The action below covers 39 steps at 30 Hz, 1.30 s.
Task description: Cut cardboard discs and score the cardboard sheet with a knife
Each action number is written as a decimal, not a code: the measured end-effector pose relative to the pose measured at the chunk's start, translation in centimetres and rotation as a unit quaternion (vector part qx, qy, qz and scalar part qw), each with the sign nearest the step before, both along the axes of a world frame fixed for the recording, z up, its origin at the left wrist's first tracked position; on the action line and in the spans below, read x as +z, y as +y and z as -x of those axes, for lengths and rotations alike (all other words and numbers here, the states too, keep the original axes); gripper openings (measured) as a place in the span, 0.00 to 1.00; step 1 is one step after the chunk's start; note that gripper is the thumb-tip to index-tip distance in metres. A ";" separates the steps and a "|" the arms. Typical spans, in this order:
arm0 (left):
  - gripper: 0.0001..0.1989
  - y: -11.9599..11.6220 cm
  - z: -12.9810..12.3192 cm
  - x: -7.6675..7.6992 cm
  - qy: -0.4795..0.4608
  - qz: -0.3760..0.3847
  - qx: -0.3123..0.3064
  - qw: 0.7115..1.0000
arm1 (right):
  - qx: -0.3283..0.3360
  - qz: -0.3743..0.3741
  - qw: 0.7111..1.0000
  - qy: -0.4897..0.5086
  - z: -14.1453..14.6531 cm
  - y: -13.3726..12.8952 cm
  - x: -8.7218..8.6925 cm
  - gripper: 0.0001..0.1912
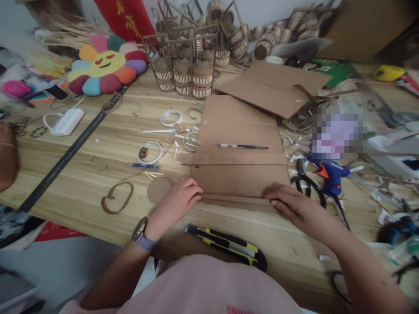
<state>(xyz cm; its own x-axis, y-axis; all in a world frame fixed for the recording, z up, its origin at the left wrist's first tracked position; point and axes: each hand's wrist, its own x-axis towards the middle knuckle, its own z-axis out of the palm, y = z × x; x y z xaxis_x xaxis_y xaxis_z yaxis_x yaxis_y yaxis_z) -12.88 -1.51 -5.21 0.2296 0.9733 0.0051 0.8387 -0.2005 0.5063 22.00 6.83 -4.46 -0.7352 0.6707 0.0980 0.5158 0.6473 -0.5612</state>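
Note:
A narrow cardboard strip (235,199) runs along the near edge of a brown cardboard sheet (242,179). My left hand (179,197), a watch on its wrist, pinches the strip's left end, fingers closed. At the other end my right hand (293,206) is closed on the strip between thumb and fingers. Another cardboard strip (235,159) lies across the sheet, with a pen (244,146) beyond it. A cardboard disc (159,189) rests beside my left hand. Nearer to my body lies a black and yellow utility knife (229,246).
A blue glue gun (331,176) and its cable lie right of the sheet. Tape rolls (149,153) and small sticks are to the left. Behind stand small wooden buckets (183,76) and a flower cushion (106,65). Another person's hand (7,152) is at far left.

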 end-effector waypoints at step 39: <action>0.14 4.0 -0.8 2.9 0.025 0.130 -0.095 0.987 | -0.092 -0.256 0.958 -0.096 -0.6 -1.6 -1.9 0.24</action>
